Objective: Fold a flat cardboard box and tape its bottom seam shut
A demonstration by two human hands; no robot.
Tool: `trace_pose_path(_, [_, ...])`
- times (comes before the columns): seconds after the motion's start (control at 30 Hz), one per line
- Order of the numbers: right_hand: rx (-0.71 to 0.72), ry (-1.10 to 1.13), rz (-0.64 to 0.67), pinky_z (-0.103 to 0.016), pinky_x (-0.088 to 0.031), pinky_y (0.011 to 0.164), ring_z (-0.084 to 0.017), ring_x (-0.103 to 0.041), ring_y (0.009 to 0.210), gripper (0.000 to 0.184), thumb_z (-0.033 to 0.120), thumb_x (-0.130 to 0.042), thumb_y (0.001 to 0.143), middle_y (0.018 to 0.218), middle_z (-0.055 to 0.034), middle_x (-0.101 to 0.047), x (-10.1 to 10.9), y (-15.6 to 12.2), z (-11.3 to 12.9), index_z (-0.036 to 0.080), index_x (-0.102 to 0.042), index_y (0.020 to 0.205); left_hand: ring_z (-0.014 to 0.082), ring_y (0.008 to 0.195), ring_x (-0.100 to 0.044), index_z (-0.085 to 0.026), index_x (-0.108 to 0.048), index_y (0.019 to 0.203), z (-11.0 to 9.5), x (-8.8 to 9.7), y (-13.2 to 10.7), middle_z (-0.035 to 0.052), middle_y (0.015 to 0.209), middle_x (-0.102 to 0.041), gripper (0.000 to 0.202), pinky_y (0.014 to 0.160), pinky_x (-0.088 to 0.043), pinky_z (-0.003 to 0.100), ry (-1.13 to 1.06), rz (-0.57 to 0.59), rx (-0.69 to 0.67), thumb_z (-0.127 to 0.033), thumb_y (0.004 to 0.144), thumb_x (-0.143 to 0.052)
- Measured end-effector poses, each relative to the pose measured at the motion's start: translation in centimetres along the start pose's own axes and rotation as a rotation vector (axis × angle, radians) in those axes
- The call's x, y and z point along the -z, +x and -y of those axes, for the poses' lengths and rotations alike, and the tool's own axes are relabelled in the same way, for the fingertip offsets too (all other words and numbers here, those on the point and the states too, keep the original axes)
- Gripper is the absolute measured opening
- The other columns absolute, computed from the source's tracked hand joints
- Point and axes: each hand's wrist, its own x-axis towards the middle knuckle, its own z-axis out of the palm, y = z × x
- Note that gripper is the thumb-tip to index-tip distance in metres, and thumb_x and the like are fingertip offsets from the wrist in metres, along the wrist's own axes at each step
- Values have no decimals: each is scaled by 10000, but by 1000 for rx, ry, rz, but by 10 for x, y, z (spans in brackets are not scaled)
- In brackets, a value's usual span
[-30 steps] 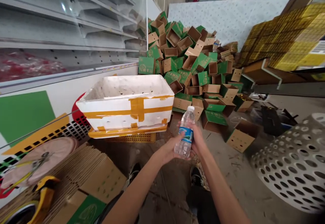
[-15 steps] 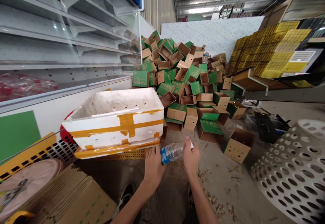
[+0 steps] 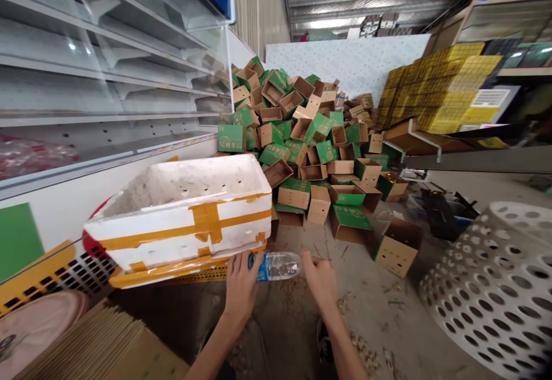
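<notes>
Several pale shelves (image 3: 107, 75) stand at the left, and a stack of flat brown cardboard (image 3: 99, 345) is below them. Next is a big white box (image 3: 185, 225) with orange tape, sitting on a yellow crate (image 3: 202, 272). The left hand (image 3: 241, 285) is wrapped around the blue end of a clear bottle (image 3: 282, 266). The bottle points sideways, between the two hands. The right hand (image 3: 319, 279) has curled fingers at its top end; I cannot tell if they grip it. Behind is a pile of green and brown boxes (image 3: 317, 127). Farther right is a white bin (image 3: 495, 271) full of holes.
</notes>
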Motion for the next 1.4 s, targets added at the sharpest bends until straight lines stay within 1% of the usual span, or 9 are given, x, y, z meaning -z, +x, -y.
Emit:
trace_pose_path(0.13, [118, 235, -39, -324, -231, 632, -161, -323, 594, 557, 673, -451, 857, 532, 1, -330, -8, -1, -6, 261, -286, 521, 313, 1286, -594, -182, -581, 1402, -4, -7, -5, 131, 1358, -644, 711, 1146, -455, 487, -79, 74, -3, 76, 740, -582])
trace_pose_path(0.3, [223, 271, -64, -308, -187, 606, -126, -280, 590, 597, 691, -476, 888, 564, 29, -240, -14, -7, -3, 248, -279, 541, 313, 1267, -624, -187, -558, 1379, -5, -19, -7, 130, 1368, -665, 641, 1124, -475, 443, -228, 170, 97, 27, 777, -601])
trace_pose_path(0.53, [570, 168, 36, -271, -338, 665, -145, -472, 675, 456, 606, -487, 1025, 703, 22, -513, -6, -10, -9, 224, -448, 779, 313, 1199, -662, -201, -597, 1290, 3, -28, -7, 107, 1287, -700, 574, 1022, -500, 387, -439, 341, 269, -10, 754, -667])
trace_pose_path(0.63, [706, 124, 102, -302, -449, 799, -190, -588, 868, 312, 496, -464, 1059, 919, -43, -620, -1, -6, -16, 215, -539, 947, 327, 1207, -657, -179, -578, 1334, 9, -33, -9, 120, 1276, -706, 607, 1030, -490, 387, -439, 391, 301, -19, 757, -679])
trace_pose_path(0.77, [799, 204, 162, -358, -504, 968, -221, -621, 1066, 246, 407, -442, 1076, 1124, -93, -642, 2, -3, -17, 222, -573, 1172, 321, 1273, -645, -218, -563, 1380, 9, -31, -8, 112, 1308, -707, 695, 1066, -475, 382, -464, 396, 314, -1, 726, -662])
trace_pose_path(0.97, [699, 414, 202, -377, -506, 1061, -232, -627, 1186, 380, 518, -455, 1070, 1283, -98, -651, 5, 3, -16, 254, -581, 1312, 309, 1303, -650, -264, -563, 1416, -8, -22, -6, 90, 1386, -693, 776, 1092, -503, 393, -624, 358, 310, -28, 681, -633])
trace_pose_path(1.17, [498, 703, 249, -371, -546, 993, -267, -659, 1182, 522, 667, -624, 944, 1283, -120, -692, 18, 11, -17, 229, -640, 1229, 297, 1134, -736, -258, -646, 1242, -26, -4, -7, 36, 1178, -782, 645, 1002, -597, 375, -969, 432, 289, -172, 617, -783])
trace_pose_path(1.27, [325, 853, 200, -362, -560, 934, -276, -676, 1125, 624, 723, -700, 850, 1244, -126, -721, 16, 15, -15, 219, -681, 1218, 323, 1169, -723, -235, -659, 1290, -42, 24, -2, 75, 1168, -779, 691, 1039, -601, 414, -1028, 358, 356, -284, 619, -812])
trace_pose_path(1.4, [165, 911, 182, -349, -564, 884, -283, -697, 1056, 688, 702, -828, 689, 1150, -120, -774, 6, 24, -13, 202, -764, 1156, 350, 1230, -701, -239, -612, 1437, -56, 87, 7, 125, 1292, -742, 819, 1125, -560, 445, -1071, 204, 319, -391, 658, -814])
